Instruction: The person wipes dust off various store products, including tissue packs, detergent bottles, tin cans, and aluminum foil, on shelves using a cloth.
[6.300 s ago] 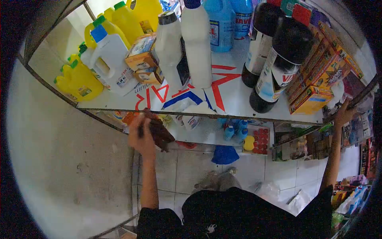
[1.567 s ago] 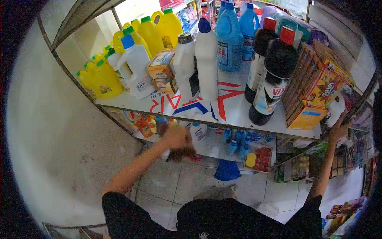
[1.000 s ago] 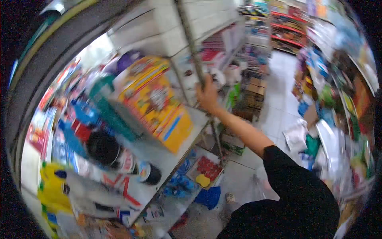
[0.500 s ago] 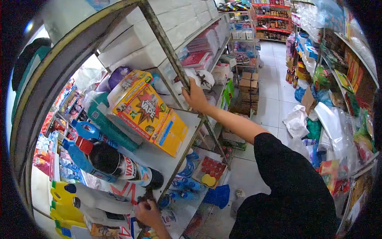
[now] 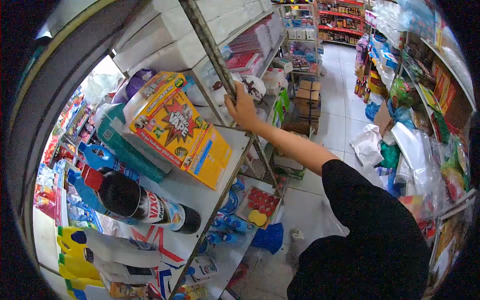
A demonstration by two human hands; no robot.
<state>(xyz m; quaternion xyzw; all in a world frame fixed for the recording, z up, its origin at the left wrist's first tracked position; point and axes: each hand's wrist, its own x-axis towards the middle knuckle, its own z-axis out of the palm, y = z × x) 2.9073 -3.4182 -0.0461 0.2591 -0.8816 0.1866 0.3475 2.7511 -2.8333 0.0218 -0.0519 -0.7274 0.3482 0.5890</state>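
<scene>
My right hand (image 5: 243,107) is wrapped round a worn metal shelf post (image 5: 207,42), with the bare forearm reaching in from a black sleeve. Just left of it, a yellow Jumbo Vape box (image 5: 181,125) leans at an angle on the white shelf (image 5: 187,187). A dark Vixol bottle (image 5: 147,202) with a red cap stands nearer on the same shelf, in front of blue bottles (image 5: 92,192). White and yellow jugs (image 5: 80,267) line the shelf's near end. My left hand is out of view.
A lower shelf holds a tray of red items (image 5: 260,204) and blue-labelled bottles (image 5: 227,222). A blue container (image 5: 268,237) is on the floor. Tied cardboard boxes (image 5: 307,102) stand along the aisle (image 5: 335,107). Plastic bags (image 5: 367,145) and packets crowd the right side.
My left hand, earlier low beside the shelf edge near the bottle, has dropped out of view. My right hand stays on the post. The view has shifted slightly.
</scene>
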